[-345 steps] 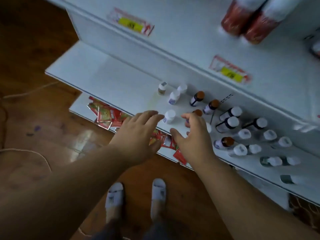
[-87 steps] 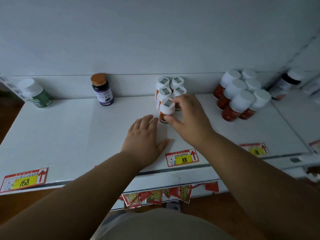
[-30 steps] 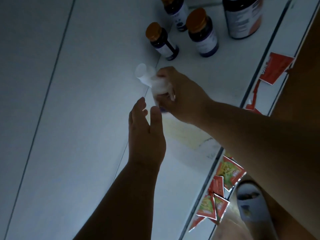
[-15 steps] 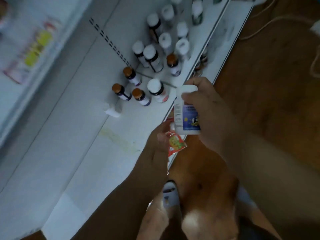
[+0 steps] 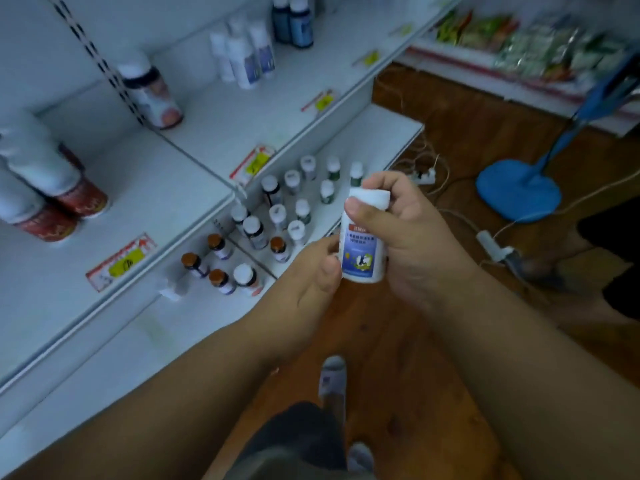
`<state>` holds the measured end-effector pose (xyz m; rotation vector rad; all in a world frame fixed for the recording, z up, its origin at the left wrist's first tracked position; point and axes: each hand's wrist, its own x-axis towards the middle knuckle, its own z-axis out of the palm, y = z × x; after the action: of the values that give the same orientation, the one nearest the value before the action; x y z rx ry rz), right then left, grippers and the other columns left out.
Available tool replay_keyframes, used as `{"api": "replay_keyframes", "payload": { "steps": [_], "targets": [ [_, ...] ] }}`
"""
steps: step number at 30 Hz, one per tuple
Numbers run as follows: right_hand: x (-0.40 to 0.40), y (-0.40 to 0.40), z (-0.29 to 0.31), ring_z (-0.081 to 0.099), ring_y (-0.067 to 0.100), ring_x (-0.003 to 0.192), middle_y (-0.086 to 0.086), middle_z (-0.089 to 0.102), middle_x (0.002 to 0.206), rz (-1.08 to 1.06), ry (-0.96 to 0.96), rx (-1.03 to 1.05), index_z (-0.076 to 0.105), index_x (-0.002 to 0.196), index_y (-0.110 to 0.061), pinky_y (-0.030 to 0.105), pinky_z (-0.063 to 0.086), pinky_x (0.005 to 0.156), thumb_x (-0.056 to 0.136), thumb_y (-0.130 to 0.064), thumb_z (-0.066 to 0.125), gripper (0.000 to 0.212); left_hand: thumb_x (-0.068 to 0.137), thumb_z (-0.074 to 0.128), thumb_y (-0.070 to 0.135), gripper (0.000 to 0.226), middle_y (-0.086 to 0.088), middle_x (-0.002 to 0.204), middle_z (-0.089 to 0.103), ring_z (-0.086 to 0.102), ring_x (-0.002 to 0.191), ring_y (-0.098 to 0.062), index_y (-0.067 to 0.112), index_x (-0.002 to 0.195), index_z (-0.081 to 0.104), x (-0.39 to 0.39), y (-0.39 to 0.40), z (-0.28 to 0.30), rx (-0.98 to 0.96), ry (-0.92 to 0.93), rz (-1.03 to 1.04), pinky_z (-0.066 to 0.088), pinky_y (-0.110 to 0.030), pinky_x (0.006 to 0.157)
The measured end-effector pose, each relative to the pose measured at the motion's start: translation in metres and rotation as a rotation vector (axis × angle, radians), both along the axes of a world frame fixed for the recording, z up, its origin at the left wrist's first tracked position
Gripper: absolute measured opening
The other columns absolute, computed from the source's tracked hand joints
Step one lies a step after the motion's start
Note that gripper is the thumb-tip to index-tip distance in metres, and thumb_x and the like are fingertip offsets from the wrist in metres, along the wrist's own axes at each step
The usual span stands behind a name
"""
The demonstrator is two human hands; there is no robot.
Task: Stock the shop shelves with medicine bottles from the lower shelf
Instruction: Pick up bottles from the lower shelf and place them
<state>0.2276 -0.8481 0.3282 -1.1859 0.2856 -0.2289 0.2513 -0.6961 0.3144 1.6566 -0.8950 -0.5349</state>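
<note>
- A white medicine bottle [image 5: 363, 237] with a blue label and a white cap is held upright at the centre of the frame, above the wooden floor [image 5: 408, 358] and just in front of the shelf edge.
- The bottle is gripped by the right hand [image 5: 412, 240], whose fingers are curled round its cap and its right side, with the thumb laid across its neck.
- The lower left side of the bottle is touched by the left hand [image 5: 304, 275]; the thumb lies against the label, and whether the fingers behind it are closed on the bottle cannot be told.
- A cluster of small bottles [image 5: 277, 220], some white-capped and some brown-capped, is seen standing on the lower shelf [image 5: 374, 140], left of centre.
- On the upper shelf [image 5: 156, 188], red-labelled bottles [image 5: 59, 206] are seen at the far left, a dark bottle [image 5: 152, 95] at the upper left, and white bottles [image 5: 242, 53] towards the top centre.
- Price tags [image 5: 121, 261] are fixed along the shelf edge.
- A blue fan base [image 5: 517, 194] is seen on the floor at the right.
</note>
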Motion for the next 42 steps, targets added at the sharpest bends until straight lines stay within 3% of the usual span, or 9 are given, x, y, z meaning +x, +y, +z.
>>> {"api": "replay_keyframes", "payload": {
  "steps": [2,6,12,16,23,28,30,34,42],
  "targets": [
    [0.016,-0.016,0.012,0.057,0.017,0.071,0.004,0.057,0.084,-0.004,-0.015,-0.047,0.049,0.098,-0.018,0.035,0.053,0.065,0.076,-0.019,0.071,0.031,0.104,0.023,0.046,0.040,0.022,0.130,0.056,0.051,0.125,-0.003,0.035,0.132,0.049,0.020,-0.013,0.002,0.017,-0.050,-0.008,0.038,-0.013,0.099],
    [0.044,-0.050,0.036,0.058,0.013,0.075,0.001,0.058,0.086,-0.041,-0.032,-0.183,0.051,0.100,-0.018,0.031,0.053,0.067,0.087,-0.015,0.071,0.024,0.088,0.021,0.079,0.078,0.010,0.139,0.049,0.045,0.130,-0.008,0.029,0.145,0.039,0.067,-0.040,0.009,0.200,-0.210,-0.006,0.040,-0.038,0.106],
    [0.093,-0.105,0.057,0.061,0.006,0.078,-0.007,0.063,0.085,-0.042,-0.063,-0.282,0.055,0.104,-0.020,0.028,0.052,0.072,0.086,-0.017,0.070,0.023,0.071,0.016,0.095,0.099,0.015,0.151,0.035,0.032,0.136,0.003,0.037,0.151,0.025,0.115,-0.088,0.030,0.357,-0.278,0.095,0.034,-0.025,0.106],
    [0.141,-0.139,0.064,0.062,0.006,0.080,0.000,0.063,0.092,0.043,-0.060,-0.366,0.055,0.106,-0.017,0.027,0.054,0.074,0.091,-0.010,0.068,0.021,0.068,0.018,0.097,0.101,0.012,0.154,0.032,0.033,0.138,-0.004,0.040,0.151,0.021,0.147,-0.123,0.026,0.422,-0.298,0.217,0.037,-0.038,0.110],
    [0.230,-0.200,0.068,0.065,-0.003,0.085,-0.002,0.067,0.107,0.339,-0.034,-0.555,0.056,0.112,-0.026,0.017,0.052,0.071,0.089,-0.016,0.071,0.029,0.074,0.026,0.091,0.094,0.012,0.156,0.031,0.033,0.139,-0.010,0.039,0.152,0.019,0.190,-0.178,0.016,0.548,-0.295,0.517,0.035,-0.041,0.112],
    [0.302,-0.193,0.065,0.065,0.012,0.095,-0.007,0.066,0.103,0.497,-0.052,-0.779,0.053,0.100,-0.034,0.041,0.056,0.089,0.085,-0.021,0.076,0.031,0.081,0.043,0.078,0.084,0.005,0.149,0.039,0.039,0.132,-0.016,0.030,0.149,0.030,0.219,-0.181,0.009,0.657,-0.403,0.744,0.033,-0.032,0.108],
    [0.331,-0.180,0.061,0.064,0.010,0.091,-0.010,0.064,0.100,0.534,-0.125,-0.925,0.050,0.098,-0.034,0.039,0.054,0.087,0.082,-0.029,0.077,0.032,0.084,0.047,0.074,0.080,0.006,0.148,0.040,0.040,0.131,-0.017,0.030,0.148,0.030,0.235,-0.169,0.005,0.716,-0.397,0.809,0.034,-0.033,0.108],
    [0.387,-0.142,0.056,0.062,0.017,0.093,0.000,0.063,0.106,0.573,-0.231,-1.153,0.051,0.105,-0.020,0.038,0.052,0.083,0.083,-0.032,0.077,0.036,0.086,0.050,0.069,0.077,0.004,0.150,0.039,0.039,0.133,-0.019,0.029,0.149,0.029,0.278,-0.143,-0.003,0.797,-0.351,0.877,0.034,-0.037,0.110],
    [0.447,-0.105,0.022,0.056,0.019,0.084,0.000,0.060,0.095,0.647,-0.294,-1.379,0.049,0.099,-0.020,0.028,0.038,0.070,0.085,-0.028,0.076,0.031,0.086,0.049,0.071,0.092,-0.004,0.161,0.025,0.023,0.148,-0.023,0.016,0.155,0.020,0.355,-0.111,-0.029,0.991,-0.286,0.858,0.020,-0.039,0.121]
  ]
}}
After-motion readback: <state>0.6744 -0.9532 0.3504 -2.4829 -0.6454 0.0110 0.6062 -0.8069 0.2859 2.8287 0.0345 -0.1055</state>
